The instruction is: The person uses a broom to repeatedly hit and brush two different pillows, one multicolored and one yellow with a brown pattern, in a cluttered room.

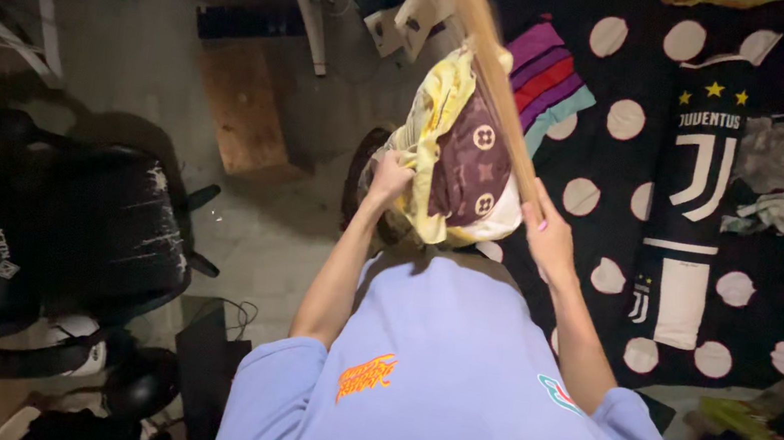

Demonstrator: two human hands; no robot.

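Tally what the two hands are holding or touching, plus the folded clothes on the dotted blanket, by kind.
Wooden stick, right hand gripping it: 1
Bundle of cloth, left hand gripping it: 1
Stack of folded clothes: 1
Black and white jersey: 1
Total: 4

Left hand (387,177) grips clothes bundle (461,158); right hand (544,232) stick (492,72).

Bare floor (146,57) lies open left of the left hand (387,177). A black chair (37,234) blocks the lower left. Right of the right hand (546,235), folded clothes (552,80) and a jersey (699,190) cover the dotted blanket (638,41).
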